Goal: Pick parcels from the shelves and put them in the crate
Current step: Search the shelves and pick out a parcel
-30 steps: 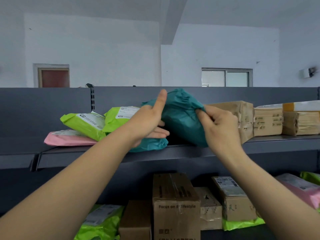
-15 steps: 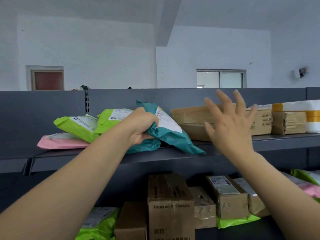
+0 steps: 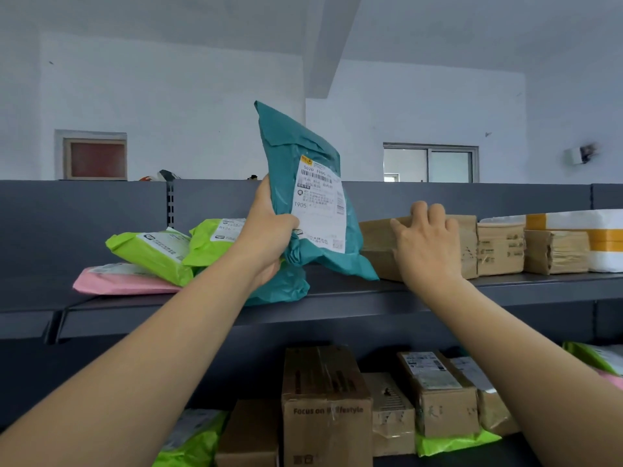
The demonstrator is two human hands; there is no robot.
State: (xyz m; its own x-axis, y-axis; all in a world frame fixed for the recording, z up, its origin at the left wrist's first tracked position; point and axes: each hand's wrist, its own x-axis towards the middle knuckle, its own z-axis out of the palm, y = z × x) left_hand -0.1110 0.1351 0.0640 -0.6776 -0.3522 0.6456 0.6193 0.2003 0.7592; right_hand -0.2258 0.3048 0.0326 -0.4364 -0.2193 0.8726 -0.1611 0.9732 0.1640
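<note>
Your left hand (image 3: 266, 237) grips a teal poly mailer (image 3: 303, 153) upright above the upper shelf (image 3: 337, 299); your right hand (image 3: 426, 246) curls over a taped cardboard box (image 3: 376, 235).

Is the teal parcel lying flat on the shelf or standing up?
Upright. The left hand grips the teal parcel near its lower end, label facing the camera. Cannot tell whether its bottom touches the shelf.

1. Teal parcel (image 3: 296, 153): thin plastic film, crinkled, with a faint sheen.
2. Its label (image 3: 320, 210): white paper, matt and smooth.
3. Brown box (image 3: 377, 239): cardboard under glossy, wrinkled clear tape.
4. Green mailers (image 3: 148, 256): smooth plastic with a soft gloss.
5. Shelf (image 3: 337, 306): dark grey painted metal, matt and even.
</note>
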